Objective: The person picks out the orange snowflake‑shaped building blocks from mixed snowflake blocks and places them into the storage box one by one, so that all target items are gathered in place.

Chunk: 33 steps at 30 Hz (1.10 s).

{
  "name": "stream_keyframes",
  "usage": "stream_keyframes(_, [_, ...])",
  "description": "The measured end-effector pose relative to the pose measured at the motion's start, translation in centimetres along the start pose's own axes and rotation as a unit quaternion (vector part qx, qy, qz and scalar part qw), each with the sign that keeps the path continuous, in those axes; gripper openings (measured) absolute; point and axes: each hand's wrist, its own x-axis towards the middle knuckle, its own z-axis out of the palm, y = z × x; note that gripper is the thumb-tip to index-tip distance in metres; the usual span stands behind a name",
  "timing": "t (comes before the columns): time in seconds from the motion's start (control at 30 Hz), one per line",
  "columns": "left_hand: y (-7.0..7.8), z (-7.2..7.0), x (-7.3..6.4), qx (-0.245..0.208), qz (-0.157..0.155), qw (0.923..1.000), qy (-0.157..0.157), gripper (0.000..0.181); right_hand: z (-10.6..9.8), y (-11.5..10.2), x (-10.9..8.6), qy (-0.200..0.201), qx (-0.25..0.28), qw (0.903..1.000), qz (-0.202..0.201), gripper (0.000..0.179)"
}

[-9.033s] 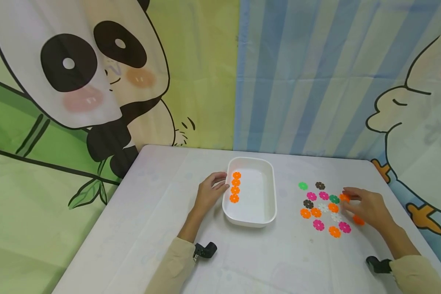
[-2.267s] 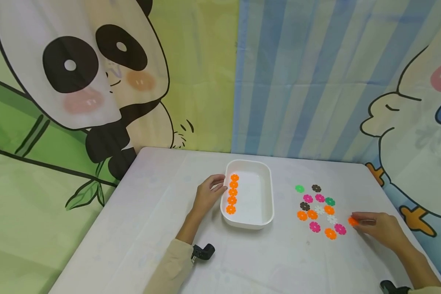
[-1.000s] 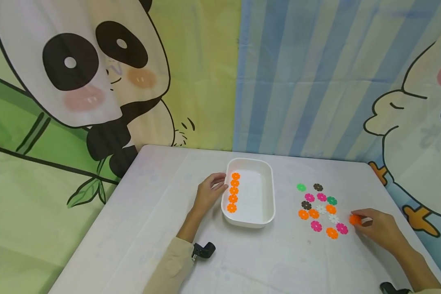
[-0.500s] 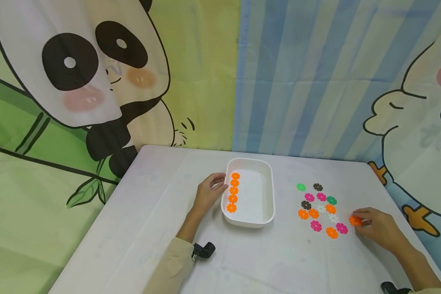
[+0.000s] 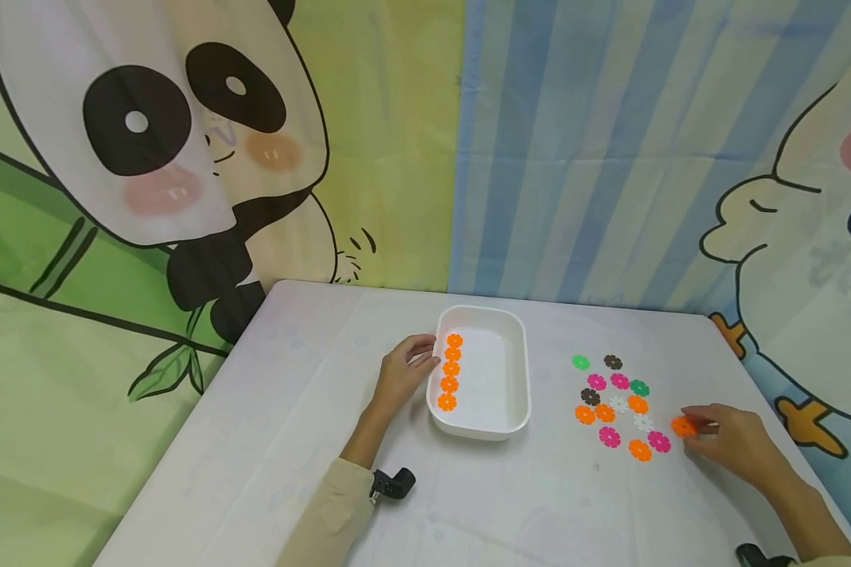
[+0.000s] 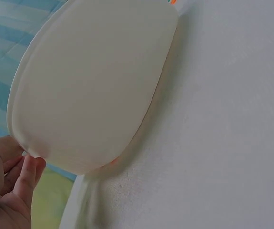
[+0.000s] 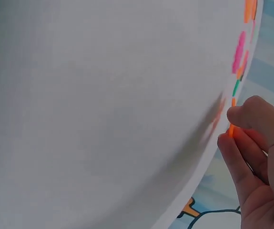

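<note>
My left hand (image 5: 401, 372) holds the left rim of a white tray (image 5: 496, 429). In the left wrist view, the fingertips (image 6: 37, 162) meet the tray's edge, and the tray's outer wall (image 6: 94, 86) hides its inside. Along the inner left side of the tray runs a column of several orange flower-shaped discs (image 5: 451, 368). My right hand (image 5: 736, 441), at the right of the table, pinches another orange notched disc (image 5: 683, 426) between thumb and fingers. The right wrist view shows this disc (image 7: 232, 117) edge-on, above the tabletop with a shadow beneath.
Loose discs lie between tray and right hand: orange (image 5: 640, 450), pink (image 5: 609, 436), white (image 5: 642, 423), dark brown (image 5: 590, 396), dark green (image 5: 640, 387) and light green (image 5: 581, 361). A printed curtain (image 5: 574, 157) hangs behind the white table (image 5: 510, 504).
Since the oldest frame, the tray's orange column has gained one disc at its near end. My right hand has shifted right and nearer, and now holds an orange disc. Over the last second, little moves.
</note>
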Motion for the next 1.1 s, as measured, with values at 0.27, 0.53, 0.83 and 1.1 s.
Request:
stream_keyframes(0.27, [-0.1,-0.3,0.1,-0.004,0.001,1.0000,0.001,0.036,-1.0,-3.6,2.7,0.080,0.035,0.9942,-0.063,0.049])
stream_keyframes(0.53, [0.0,-0.1,0.2,-0.020,-0.004,0.9998,-0.009,0.036,-1.6,-9.6,7.2,0.128,0.078,0.9801,-0.131,0.041])
stream_keyframes(0.83, [0.0,-0.2,0.2,-0.014,-0.001,0.9999,-0.005,0.037,-1.8,-17.0,11.5,0.095,0.144,0.9734,-0.151,0.037])
stream_keyframes(1.1, [-0.1,-0.2,0.2,-0.014,0.009,0.9998,-0.010,0.037,-1.3,-22.4,13.9,0.089,0.210,0.9592,-0.166,0.039])
